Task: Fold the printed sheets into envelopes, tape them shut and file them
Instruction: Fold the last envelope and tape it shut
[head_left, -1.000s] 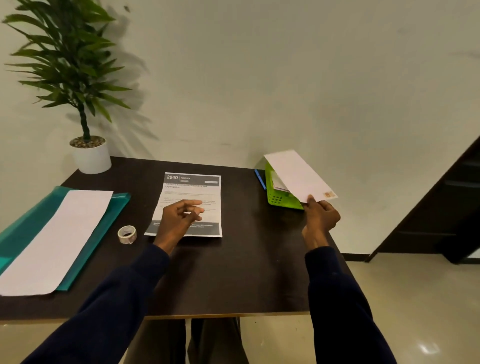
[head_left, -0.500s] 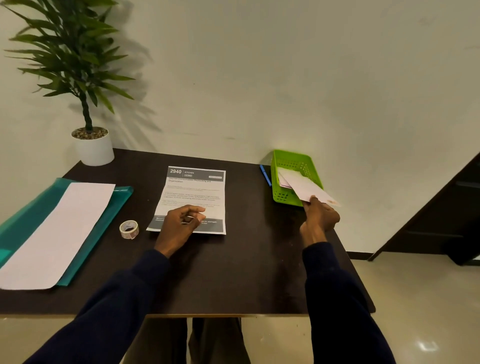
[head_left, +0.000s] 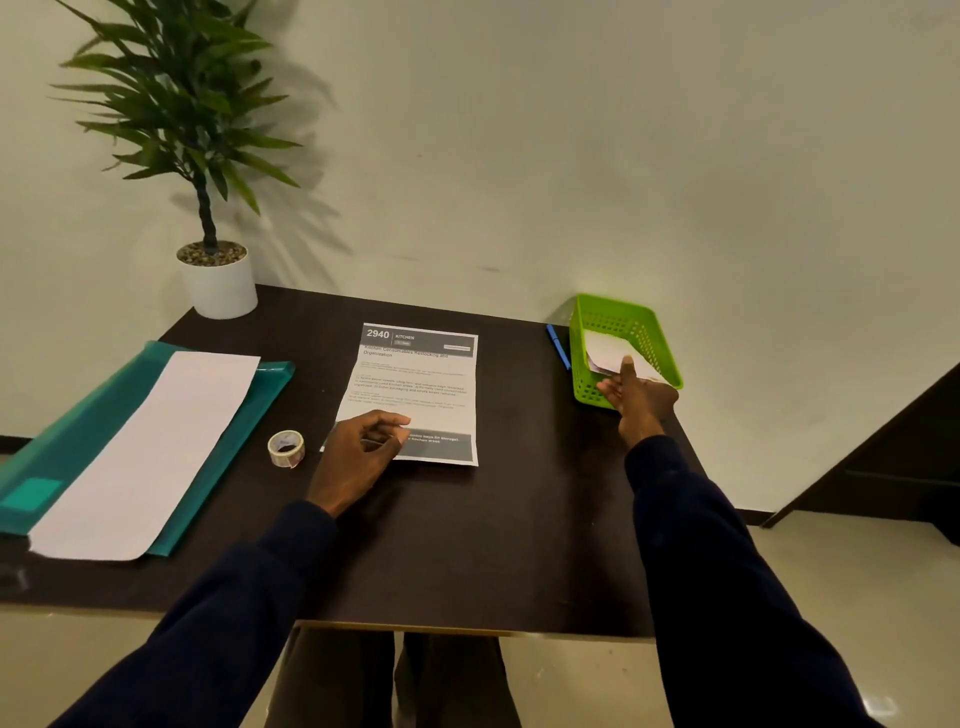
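Note:
A printed sheet headed "2940 KITCHEN" lies flat at the middle of the dark table. My left hand rests on its lower left corner with fingers loosely curled and holds nothing. A white envelope lies inside the green basket at the table's back right. My right hand is at the basket's near end. Its straight thumb touches the envelope and its fingers lie outside the near wall. A roll of tape stands just left of my left hand.
A teal folder with a long white sheet on it lies at the table's left edge. A potted plant stands at the back left corner. A blue pen lies left of the basket. A wall runs right behind the table.
My right hand has lowered the envelope from above the basket down into it, and its grip has loosened. My left hand has stayed on the printed sheet.

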